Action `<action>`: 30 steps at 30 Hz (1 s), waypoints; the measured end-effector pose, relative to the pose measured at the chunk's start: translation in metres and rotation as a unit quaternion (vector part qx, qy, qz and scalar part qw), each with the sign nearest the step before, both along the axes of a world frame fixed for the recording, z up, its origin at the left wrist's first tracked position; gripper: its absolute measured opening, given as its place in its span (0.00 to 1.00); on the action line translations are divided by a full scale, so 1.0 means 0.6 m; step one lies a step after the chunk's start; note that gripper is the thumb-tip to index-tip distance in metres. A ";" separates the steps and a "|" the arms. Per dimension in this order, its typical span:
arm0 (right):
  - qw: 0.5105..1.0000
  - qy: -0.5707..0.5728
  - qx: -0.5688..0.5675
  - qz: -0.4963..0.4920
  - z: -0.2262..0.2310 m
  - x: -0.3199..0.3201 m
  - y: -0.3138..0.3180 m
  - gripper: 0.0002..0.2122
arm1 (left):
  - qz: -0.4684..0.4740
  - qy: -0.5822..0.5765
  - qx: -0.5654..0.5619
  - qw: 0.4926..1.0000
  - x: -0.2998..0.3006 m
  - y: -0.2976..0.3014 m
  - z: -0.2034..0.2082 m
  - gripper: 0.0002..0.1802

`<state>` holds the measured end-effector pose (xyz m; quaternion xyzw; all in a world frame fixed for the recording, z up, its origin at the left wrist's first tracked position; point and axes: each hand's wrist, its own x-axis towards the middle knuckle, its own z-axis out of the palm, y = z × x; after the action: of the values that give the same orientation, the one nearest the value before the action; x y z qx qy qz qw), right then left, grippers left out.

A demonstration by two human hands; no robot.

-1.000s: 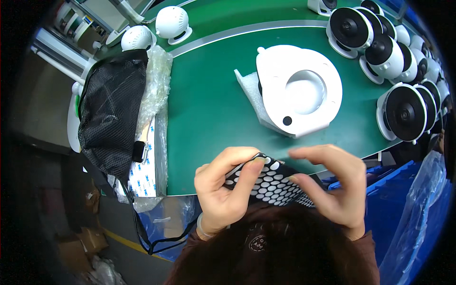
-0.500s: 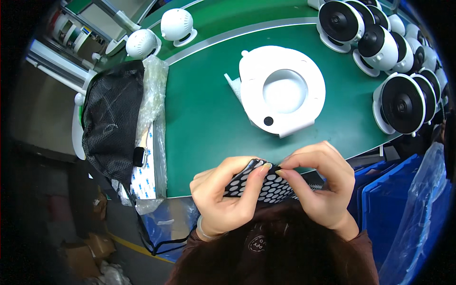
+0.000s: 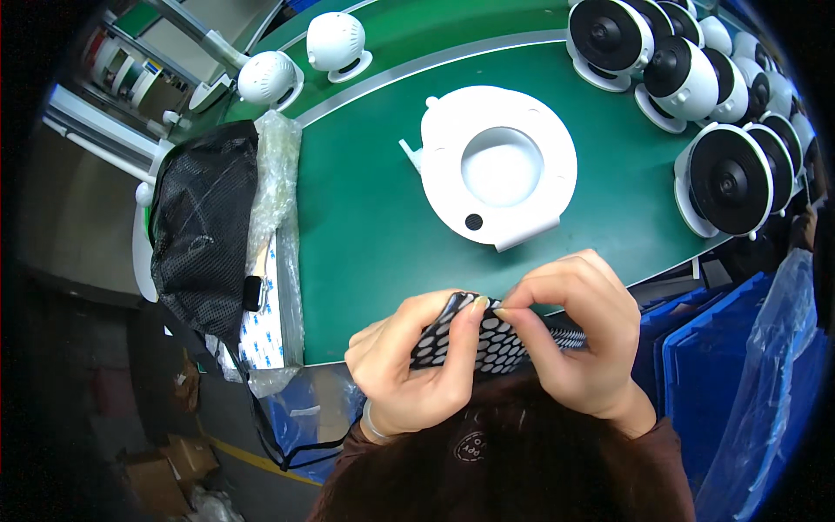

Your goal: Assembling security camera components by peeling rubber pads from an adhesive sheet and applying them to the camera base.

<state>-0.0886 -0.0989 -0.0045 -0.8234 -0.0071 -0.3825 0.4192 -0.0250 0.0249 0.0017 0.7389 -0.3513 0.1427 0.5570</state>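
Broadly, a curved green worktop point(image 3: 365, 217) with a pale grey rim fills the middle of the view. To its right and below stand blue plastic crates point(image 3: 696, 365), one draped with clear plastic film point(image 3: 765, 374). On the worktop's left end lies a black mesh bag point(image 3: 204, 235), and beside it a long clear plastic package point(image 3: 277, 226) that covers a white sheet of small blue oval stickers point(image 3: 265, 322), reaching to the near edge. Near the centre sits a round white plastic base point(image 3: 500, 170) with a shallow bowl-shaped hollow and a small black dot near its front edge. Along the far right stand round white devices with black disc faces point(image 3: 731, 178), packed close together; two white ball-shaped units point(image 3: 335, 43) sit at the far left rim.

Just past the near edge, both hands hold a black sheet covered with white round dots point(image 3: 487, 344). The left hand point(image 3: 413, 370) curls round its left part, thumb on top. The right hand point(image 3: 578, 344) has fingers point(image 3: 522, 300) pressed together, pinching the sheet's top edge where they meet the left thumb.
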 end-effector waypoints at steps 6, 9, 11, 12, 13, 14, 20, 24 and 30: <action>0.991 -0.049 -0.013 -0.122 0.022 -0.005 -0.047 0.01 | -0.057 0.085 -0.056 0.993 0.042 -0.005 -0.009 0.05; 0.981 0.047 0.161 -0.100 0.042 0.018 -0.074 0.04 | -0.080 0.151 -0.070 0.983 0.048 -0.016 -0.007 0.05; 0.979 0.074 0.175 -0.076 0.048 0.020 -0.079 0.05 | -0.064 0.208 -0.083 0.973 0.042 -0.024 -0.003 0.05; 0.975 0.102 0.189 -0.049 0.048 0.024 -0.077 0.05 | -0.063 0.209 -0.083 0.972 0.044 -0.024 -0.005 0.05; 0.976 0.098 0.182 -0.066 0.047 0.028 -0.074 0.05 | -0.061 0.195 -0.076 0.976 0.046 -0.023 -0.008 0.05; 0.976 0.099 0.182 -0.066 0.046 0.030 -0.073 0.05 | -0.059 0.180 -0.069 0.980 0.047 -0.023 -0.010 0.05; 0.979 0.105 0.149 -0.092 0.048 0.033 -0.071 0.04 | -0.070 0.168 -0.078 0.980 0.049 -0.025 -0.010 0.05; 0.976 0.112 0.169 -0.076 0.049 0.035 -0.074 0.04 | -0.073 0.160 -0.083 0.981 0.053 -0.023 -0.013 0.05; 0.974 0.119 0.179 -0.071 0.052 0.034 -0.073 0.04 | -0.088 0.172 -0.097 0.976 0.055 -0.023 -0.014 0.06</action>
<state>-0.0685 -0.1425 0.0265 -0.7730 0.1697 -0.3057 0.5294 0.0078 0.0109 -0.0067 0.6613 -0.2988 -0.0027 0.6881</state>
